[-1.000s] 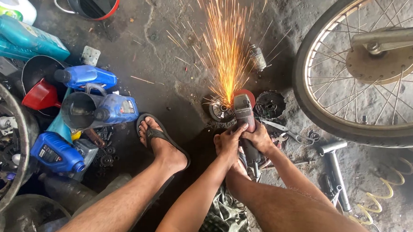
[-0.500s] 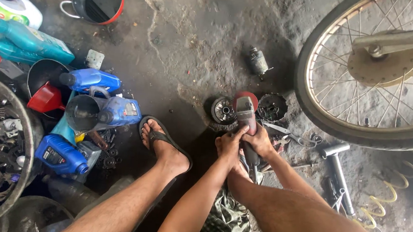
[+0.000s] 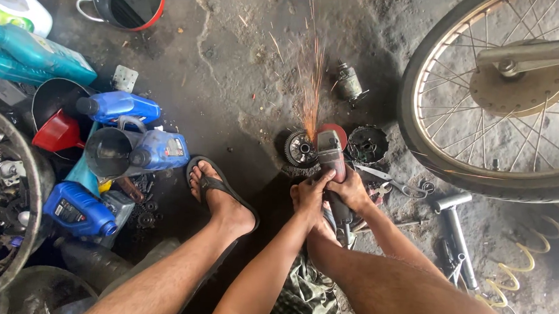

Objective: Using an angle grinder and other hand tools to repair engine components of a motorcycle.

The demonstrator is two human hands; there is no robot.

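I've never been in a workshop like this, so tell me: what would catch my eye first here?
First, the orange sparks shooting up the middle of the floor from the angle grinder, which the left hand and right hand grip together against a round toothed metal part. Next, the big spoked wheel at upper right. Then the cluster of blue oil bottles at left, beside the sandalled foot.

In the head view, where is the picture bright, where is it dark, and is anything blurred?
Head view: sparks glow brightest, streaked by motion; wheel side evenly lit; deep shadow under the legs by the left hand; grinder sharp.
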